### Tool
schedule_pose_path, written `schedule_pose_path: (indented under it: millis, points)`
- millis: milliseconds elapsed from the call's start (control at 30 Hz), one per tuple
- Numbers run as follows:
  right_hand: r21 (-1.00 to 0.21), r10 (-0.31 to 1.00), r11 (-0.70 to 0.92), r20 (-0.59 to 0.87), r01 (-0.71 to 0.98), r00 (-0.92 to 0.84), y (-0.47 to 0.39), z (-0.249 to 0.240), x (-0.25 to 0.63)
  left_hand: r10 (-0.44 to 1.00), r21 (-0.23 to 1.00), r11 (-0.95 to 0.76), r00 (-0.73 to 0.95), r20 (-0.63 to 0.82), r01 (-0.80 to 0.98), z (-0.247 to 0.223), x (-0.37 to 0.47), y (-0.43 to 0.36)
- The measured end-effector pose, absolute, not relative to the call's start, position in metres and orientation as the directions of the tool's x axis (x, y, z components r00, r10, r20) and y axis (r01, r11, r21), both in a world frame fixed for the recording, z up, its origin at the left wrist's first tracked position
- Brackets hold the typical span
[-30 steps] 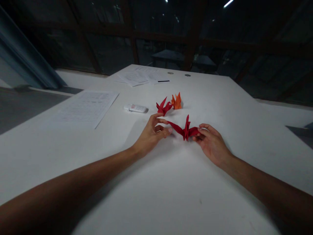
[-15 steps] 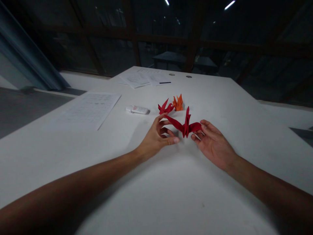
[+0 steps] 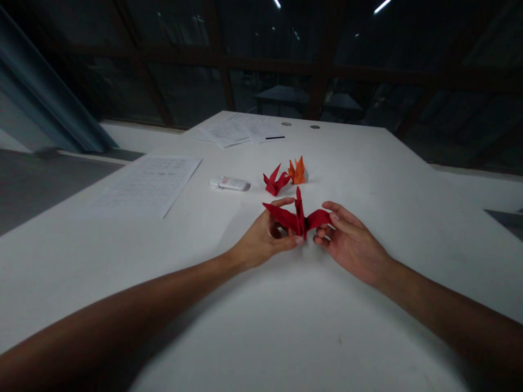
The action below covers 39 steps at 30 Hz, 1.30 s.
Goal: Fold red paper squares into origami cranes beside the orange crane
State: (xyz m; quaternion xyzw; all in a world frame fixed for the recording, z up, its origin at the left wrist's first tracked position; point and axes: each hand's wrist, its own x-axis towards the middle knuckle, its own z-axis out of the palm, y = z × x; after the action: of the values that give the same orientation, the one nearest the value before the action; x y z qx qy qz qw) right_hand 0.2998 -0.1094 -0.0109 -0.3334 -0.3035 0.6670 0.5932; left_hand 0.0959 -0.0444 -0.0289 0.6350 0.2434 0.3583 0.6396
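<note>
A red paper crane (image 3: 301,218) with spread wings is held between my hands over the white table. My left hand (image 3: 263,235) has its thumb at the bottom of the crane's body and its fingers behind the left wing. The right wing is pinched between the thumb and fingers of my right hand (image 3: 354,242). Just beyond them stands a second, smaller-looking red crane (image 3: 275,181), and close behind it to the right is an orange crane (image 3: 298,171).
A white tube (image 3: 231,183) lies left of the cranes. Printed sheets (image 3: 143,182) cover the table's left side, with more papers (image 3: 231,131) at the far edge. A dark pen (image 3: 275,138) and two small round objects (image 3: 314,127) lie near that edge.
The held crane has moved left and slightly down, toward my left hand. My left thumb and fingers have closed on its body. My right hand has shifted slightly left, still on the wing.
</note>
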Motion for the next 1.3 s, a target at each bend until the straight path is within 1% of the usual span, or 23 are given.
schedule_pose_path:
  millis: [100,200,267,333,400,467,600,733,900,1000,1100,1233,1300]
  points:
    - [-0.807,0.993,-0.116,-0.103,-0.579,-0.055,-0.109,-0.014,0.302,0.773,0.988,-0.067,0.619,0.138,-0.136,-0.028,0.096,-0.045]
    - [-0.853,0.997,-0.076,-0.053,-0.517,-0.058,-0.111,-0.023,0.303,0.783,0.99,-0.078,0.607,0.136,-0.12,-0.026,0.096,-0.044]
    - [-0.908,0.998,-0.022,0.007,-0.417,-0.068,-0.112,-0.029,0.301,0.78,0.989,-0.098,0.609,0.143,-0.107,-0.026,0.096,-0.044]
    - [-0.962,0.995,0.027,0.053,-0.272,-0.09,-0.114,-0.032,0.297,0.771,0.989,-0.123,0.621,0.144,-0.077,-0.025,0.096,-0.044]
    - [-0.987,0.991,0.057,0.074,-0.151,-0.111,-0.115,-0.032,0.293,0.766,0.987,-0.15,0.625,0.151,-0.055,-0.025,0.096,-0.045]
    - [-0.994,0.99,0.063,0.074,-0.092,-0.118,-0.115,-0.031,0.291,0.762,0.984,-0.174,0.627,0.165,-0.048,-0.025,0.096,-0.045]
    - [-0.997,0.992,0.036,0.044,-0.072,-0.122,-0.116,-0.03,0.292,0.737,0.972,-0.236,0.65,0.185,-0.009,-0.025,0.096,-0.044]
    - [-0.996,0.987,0.04,0.051,-0.077,-0.151,-0.116,-0.032,0.295,0.715,0.954,-0.297,0.67,0.199,0.034,-0.025,0.094,-0.042]
    - [-0.993,0.982,0.037,0.057,-0.11,-0.182,-0.115,-0.035,0.296,0.696,0.949,-0.313,0.69,0.196,0.046,-0.024,0.093,-0.041]
    - [-0.99,0.981,0.052,0.075,-0.131,-0.18,-0.115,-0.036,0.296,0.672,0.949,-0.315,0.71,0.212,0.014,-0.023,0.092,-0.041]
    - [-0.992,0.98,0.067,0.086,-0.109,-0.181,-0.114,-0.037,0.298,0.674,0.951,-0.31,0.708,0.212,0.011,-0.025,0.092,-0.041]
    - [-0.988,0.968,0.135,0.149,-0.079,-0.201,-0.114,-0.035,0.298,0.677,0.949,-0.315,0.701,0.223,0.003,-0.027,0.09,-0.041]
    - [-0.984,0.967,0.171,0.178,-0.057,-0.181,-0.115,-0.034,0.298,0.673,0.947,-0.32,0.703,0.231,-0.005,-0.027,0.09,-0.041]
